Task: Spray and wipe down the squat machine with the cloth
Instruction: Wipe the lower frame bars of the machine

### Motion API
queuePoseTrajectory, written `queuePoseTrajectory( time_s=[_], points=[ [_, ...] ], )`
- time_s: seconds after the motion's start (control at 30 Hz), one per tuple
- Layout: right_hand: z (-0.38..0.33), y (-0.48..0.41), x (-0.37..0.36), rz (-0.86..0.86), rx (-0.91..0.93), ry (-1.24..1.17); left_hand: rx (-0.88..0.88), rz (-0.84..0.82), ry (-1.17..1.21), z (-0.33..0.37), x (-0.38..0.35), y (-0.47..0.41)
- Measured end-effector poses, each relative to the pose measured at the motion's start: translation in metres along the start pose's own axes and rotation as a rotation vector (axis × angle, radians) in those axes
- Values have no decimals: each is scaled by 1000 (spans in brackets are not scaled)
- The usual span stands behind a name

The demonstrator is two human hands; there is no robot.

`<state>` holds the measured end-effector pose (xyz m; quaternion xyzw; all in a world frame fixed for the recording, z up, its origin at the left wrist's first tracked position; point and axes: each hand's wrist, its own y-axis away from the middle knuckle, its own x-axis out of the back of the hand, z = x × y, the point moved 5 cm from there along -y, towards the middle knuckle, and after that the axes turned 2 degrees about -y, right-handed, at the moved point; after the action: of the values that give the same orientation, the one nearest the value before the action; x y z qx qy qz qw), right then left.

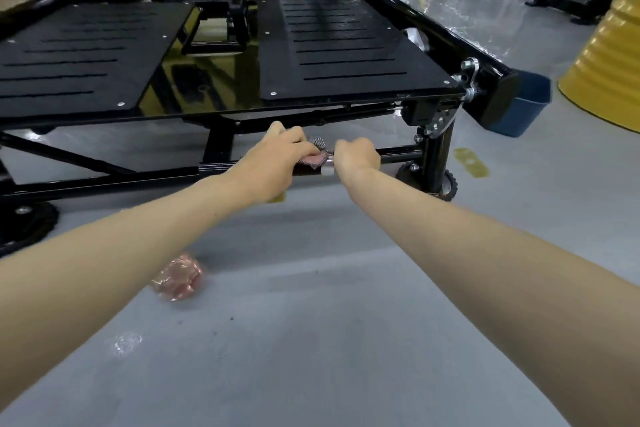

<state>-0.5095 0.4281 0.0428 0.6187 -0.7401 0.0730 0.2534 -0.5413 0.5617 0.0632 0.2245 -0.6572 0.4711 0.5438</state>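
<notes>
The squat machine [329, 45] fills twelve o'clock, its low crossbar [104, 184] nearest us. A yellow drum [609, 62] stands at two o'clock, with a blue bin [530, 104] beside it. The left hand [277, 159] curls its fingers over the cloth [317, 154] on the bar. At the cloth's three o'clock, the right hand [356, 154] wraps the bar. A pink wrapper [178, 276] lies at seven o'clock.

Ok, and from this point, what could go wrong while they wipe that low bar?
1. Both hands work in the tight gap under the platform. The left hand grips the cloth and the right hand seems to grip the lower bar, so knuckles could knock the frame edge above.
2. A crumpled plastic wrapper and a shiny, wet-looking patch lie on the floor nearby, and either might cause a slip.
</notes>
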Motion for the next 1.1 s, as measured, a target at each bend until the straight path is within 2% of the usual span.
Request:
queuePoseTrajectory(
  time_s=[0.17, 0.27, 0.37, 0.63, 0.8, 0.87, 0.97, 1.1],
  points=[
    [-30, 26, -27, 22, 529, 494, 1, -3, -143, -42, 16, 41],
    [-38, 40, -50, 14, 692, 601, 116, -59, -146, -67, 22, 58],
    [-42, 49, -71, -36, 716, 590, 193, -117, -49, -85, 26, 70],
    [-39, 53, -77, -88, 748, 586, 210, -126, 73, -113, 10, 48],
    [-32, 54, -78, -91, 824, 640, 454, -76, 318, -132, 7, 40],
    [-30, 51, -80, -100, 828, 656, 498, -19, 308, -132, 12, 40],
    [-30, 49, -81, -102, 841, 684, 491, 13, 289, -125, 18, 42],
    [-31, 49, -79, -152, 842, 704, 430, -42, 287, -118, 20, 55]
  ],
)
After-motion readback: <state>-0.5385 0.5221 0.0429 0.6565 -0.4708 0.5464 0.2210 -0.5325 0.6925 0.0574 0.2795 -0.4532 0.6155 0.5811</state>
